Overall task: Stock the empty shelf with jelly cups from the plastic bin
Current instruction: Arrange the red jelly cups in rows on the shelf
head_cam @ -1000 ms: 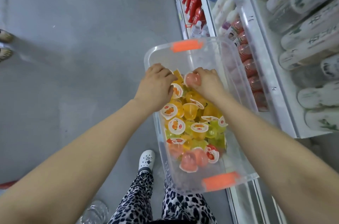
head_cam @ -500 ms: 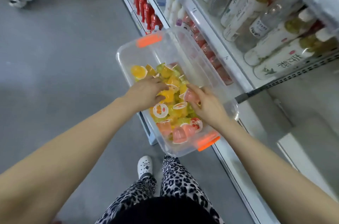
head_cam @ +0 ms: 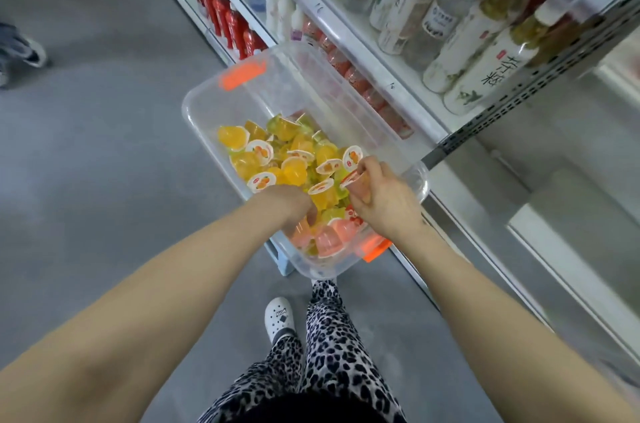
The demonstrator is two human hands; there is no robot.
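- The clear bin (head_cam: 277,86), with orange latches, sits in the aisle just beside the shelving (head_cam: 398,90).
- Yellow, green and pink cups (head_cam: 277,159) lie heaped in it, mostly toward the near end.
- The right hand (head_cam: 388,204) pinches a pink cup (head_cam: 358,188) over the heap, near the bin's right wall.
- The left hand (head_cam: 287,204) is dug into the heap with its fingers hidden; I cannot tell whether it holds anything.
- Bottles (head_cam: 485,51) lie on the shelving.
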